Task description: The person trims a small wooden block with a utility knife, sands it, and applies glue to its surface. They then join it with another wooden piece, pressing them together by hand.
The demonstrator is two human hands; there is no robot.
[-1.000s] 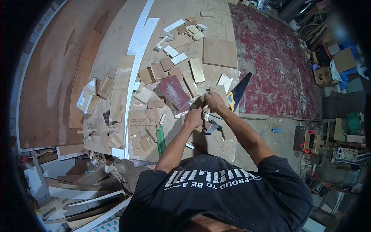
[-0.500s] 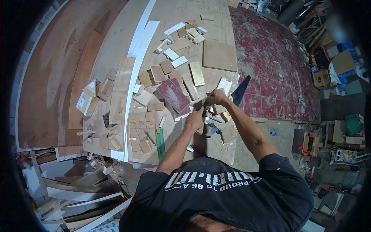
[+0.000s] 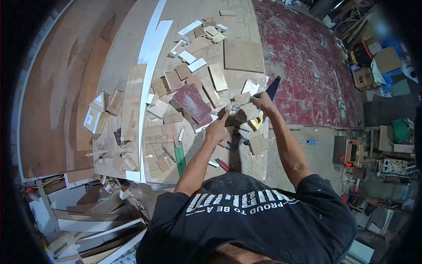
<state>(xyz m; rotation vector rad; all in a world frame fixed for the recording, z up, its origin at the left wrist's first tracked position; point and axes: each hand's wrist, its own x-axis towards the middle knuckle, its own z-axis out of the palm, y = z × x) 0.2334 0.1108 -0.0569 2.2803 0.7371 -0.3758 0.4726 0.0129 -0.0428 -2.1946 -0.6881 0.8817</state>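
Note:
My right hand (image 3: 263, 102) is closed around one end of a thin silvery tool (image 3: 242, 105), which slants down to the left over small wooden pieces. Its other end is by the fingertips of my left hand (image 3: 216, 131). The left hand's index finger points forward and the others are curled; what they hold, if anything, is hidden. A dark red block (image 3: 192, 104) lies to the left of the hands. Just right of them is a handsaw, with a yellow handle (image 3: 256, 122) and a dark blade (image 3: 273, 88).
Small wooden blocks (image 3: 217, 77) lie scattered over the wooden worktable (image 3: 203, 9). A green strip (image 3: 180, 157), red-handled tool (image 3: 223, 165) and long white strips (image 3: 154, 48) lie there too. A square board (image 3: 243, 56) sits near the right edge, beside the red floor (image 3: 299, 66).
My right hand has moved right, away from my left hand, and the silvery tool now shows between them. The red-handled tool has come into sight near my body. The whole view has shifted slightly.

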